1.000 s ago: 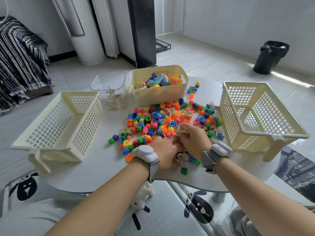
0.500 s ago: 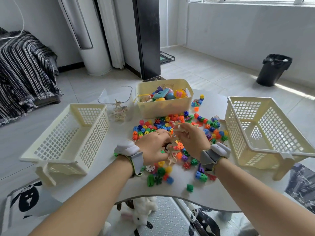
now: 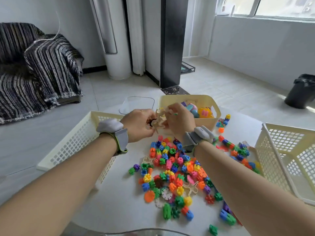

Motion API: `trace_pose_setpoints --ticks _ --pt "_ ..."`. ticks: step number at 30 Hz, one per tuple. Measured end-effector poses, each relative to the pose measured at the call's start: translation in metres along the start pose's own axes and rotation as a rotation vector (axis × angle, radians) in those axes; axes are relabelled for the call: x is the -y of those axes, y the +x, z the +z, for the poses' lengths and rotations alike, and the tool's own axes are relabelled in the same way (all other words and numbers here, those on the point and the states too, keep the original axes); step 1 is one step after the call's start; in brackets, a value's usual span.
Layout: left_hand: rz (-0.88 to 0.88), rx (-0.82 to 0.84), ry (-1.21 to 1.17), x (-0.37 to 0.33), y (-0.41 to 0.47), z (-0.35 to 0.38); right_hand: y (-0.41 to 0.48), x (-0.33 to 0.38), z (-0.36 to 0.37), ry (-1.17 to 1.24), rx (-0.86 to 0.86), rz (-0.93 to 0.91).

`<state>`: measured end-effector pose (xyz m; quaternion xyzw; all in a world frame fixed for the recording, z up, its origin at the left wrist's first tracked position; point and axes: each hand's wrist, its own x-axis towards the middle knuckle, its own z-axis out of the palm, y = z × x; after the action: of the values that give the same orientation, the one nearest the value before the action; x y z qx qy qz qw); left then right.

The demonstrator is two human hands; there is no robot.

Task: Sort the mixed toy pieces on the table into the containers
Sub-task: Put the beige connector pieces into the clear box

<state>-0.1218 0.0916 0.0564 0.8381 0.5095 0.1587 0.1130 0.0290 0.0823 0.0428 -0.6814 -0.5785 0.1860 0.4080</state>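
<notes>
Both hands are raised above the far side of the white table (image 3: 119,205), close together. My left hand (image 3: 139,126) and my right hand (image 3: 179,120) both grip a bunch of beige star-shaped pieces (image 3: 160,119) between them. A black ring-like piece shows at the left fingers. Below them a heap of small colourful toy pieces (image 3: 177,169) covers the table. A cream lattice basket (image 3: 73,145) lies to the left and another cream lattice basket (image 3: 279,150) to the right. A cream tub (image 3: 185,99) with larger toys stands behind the hands.
A clear plastic container (image 3: 136,103) sits at the table's far edge, left of the tub. On the floor beyond are a striped blanket (image 3: 37,68), a white standing unit (image 3: 115,40), a black pillar (image 3: 173,41) and a black bin (image 3: 301,91).
Both hands have lifted from the pile and moved away from me toward the far edge, carrying the beige pieces. The camera has tilted up.
</notes>
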Motion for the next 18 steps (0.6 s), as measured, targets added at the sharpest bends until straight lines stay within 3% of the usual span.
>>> trace_pose_setpoints --ticks 6,12,18 --pt "-0.030 -0.020 0.143 0.042 0.033 -0.022 0.038 0.011 0.038 0.068 0.023 -0.022" --pt "-0.150 -0.086 0.088 0.064 0.061 -0.026 0.059 0.017 0.075 0.099 -0.010 0.055" --pt "-0.263 -0.076 0.066 0.076 0.073 -0.008 0.072 0.016 0.089 0.037 0.072 0.030"
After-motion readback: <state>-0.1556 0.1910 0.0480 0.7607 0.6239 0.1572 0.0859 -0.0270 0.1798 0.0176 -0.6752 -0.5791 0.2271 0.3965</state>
